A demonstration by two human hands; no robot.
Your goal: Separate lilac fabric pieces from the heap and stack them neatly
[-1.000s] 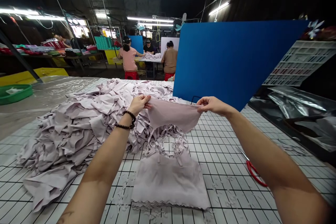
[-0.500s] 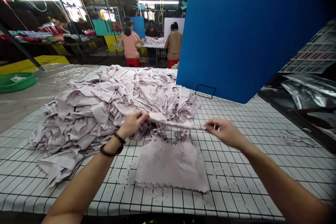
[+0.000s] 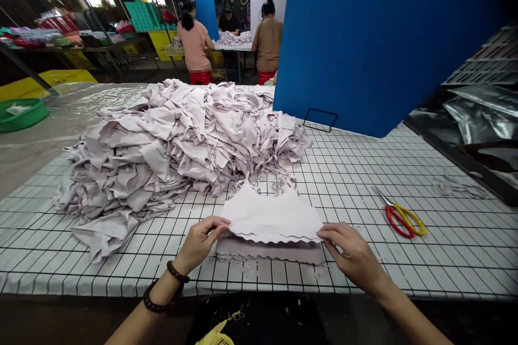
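Between my hands is a pale lilac camisole top with thin straps and a wavy hem. My left hand pinches one hem corner and my right hand pinches the other. The top lies partly over a stack of like tops, whose scalloped lower edges show beneath it. Beyond, crumpled straps bunch at the stack's upper end. A large heap of lilac garments rises behind and to the left. Scissors with red and yellow handles lie right of my right hand.
A big blue board stands at the back right by a black wire stand. Thread scraps lie on the grid-patterned tablecloth. Far left is a green basin. Several people sit at a table beyond.
Both hands have come down and nearer, bringing the stretched camisole top from the air onto the stack, its hem toward me. The scissors now show, and the view has tilted downward.
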